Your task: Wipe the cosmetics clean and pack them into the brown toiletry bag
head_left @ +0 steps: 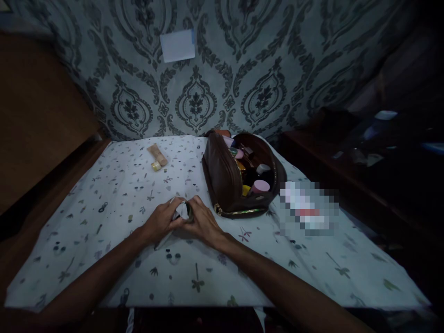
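Observation:
Both of my hands meet at the middle of the table over a small object (184, 211), partly white and partly dark, which I cannot make out. My left hand (161, 222) is closed on its left side. My right hand (202, 222) pinches its right side. Just to the right stands an open brown toiletry bag (222, 178), filled with several small bottles and jars, among them a pink-lidded jar (260, 186).
A white cloth with small printed figures (114, 203) covers the table. A beige tube with a yellowish cap (157, 156) lies at the back left. A blurred patch (308, 208) sits right of the bag. Patterned wallpaper with a white note (177, 45) is behind. Dark furniture flanks both sides.

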Action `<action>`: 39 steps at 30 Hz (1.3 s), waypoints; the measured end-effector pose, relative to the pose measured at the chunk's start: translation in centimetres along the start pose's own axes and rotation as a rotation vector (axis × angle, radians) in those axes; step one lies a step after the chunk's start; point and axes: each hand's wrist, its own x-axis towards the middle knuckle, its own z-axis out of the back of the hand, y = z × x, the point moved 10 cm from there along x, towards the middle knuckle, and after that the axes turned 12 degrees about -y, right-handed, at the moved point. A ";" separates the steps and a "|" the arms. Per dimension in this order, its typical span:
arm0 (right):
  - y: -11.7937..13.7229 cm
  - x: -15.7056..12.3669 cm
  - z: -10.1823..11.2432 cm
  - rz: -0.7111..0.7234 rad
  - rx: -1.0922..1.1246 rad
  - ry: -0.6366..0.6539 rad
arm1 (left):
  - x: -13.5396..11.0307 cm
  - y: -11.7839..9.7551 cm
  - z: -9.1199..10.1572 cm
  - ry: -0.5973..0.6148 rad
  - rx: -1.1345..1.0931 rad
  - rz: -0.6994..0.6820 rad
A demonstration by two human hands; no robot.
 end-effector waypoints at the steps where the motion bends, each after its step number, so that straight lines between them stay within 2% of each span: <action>1: 0.0 -0.1 0.0 0.000 -0.030 0.001 | 0.0 0.1 0.0 0.000 0.003 0.021; 5: 0.0 -0.4 0.0 0.011 -0.064 -0.006 | 0.0 0.2 -0.1 0.003 0.004 0.057; 8: -0.1 -0.2 0.1 0.001 -0.063 -0.023 | -0.1 -0.1 -0.3 -0.012 0.014 0.007; 11: -0.3 0.0 0.5 -0.031 -0.071 -0.053 | -0.3 -0.1 -0.3 -0.068 0.122 -0.046; 15: -0.3 -0.2 0.5 -0.058 -0.029 -0.049 | -0.9 -1.2 -0.4 -0.097 0.268 -0.201; 17: 0.0 -0.6 0.4 -0.037 -0.021 -0.030 | -1.3 -2.4 -0.2 -0.127 0.306 -0.313; 19: 0.6 -0.9 0.3 0.017 -0.017 -0.018 | -1.4 -3.0 0.0 -0.157 0.294 -0.342; 21: 0.9 -1.1 0.3 0.046 -0.014 -0.024 | -1.2 -2.6 0.2 -0.165 0.212 -0.243; 25: 1.2 -0.9 0.4 0.054 -0.003 -0.036 | -0.7 -0.8 -0.3 -0.140 -0.035 0.073; 29: 1.8 -0.6 0.8 0.086 0.042 -0.048 | -0.3 1.6 0.1 -0.199 -0.217 0.390; 31: 2.3 -0.7 1.3 0.107 0.077 -0.071 | -0.1 2.7 0.2 -0.197 -0.276 0.495; 33: 2.8 -0.8 1.6 0.130 0.110 -0.085 | 0.2 3.8 0.3 -0.175 -0.281 0.516; 35: 3.2 -1.0 1.8 0.150 0.115 -0.092 | 0.5 5.1 0.6 -0.163 -0.239 0.479; 39: 3.7 -1.3 2.4 0.218 -0.011 -0.151 | -0.1 8.4 1.4 -0.204 -0.076 0.375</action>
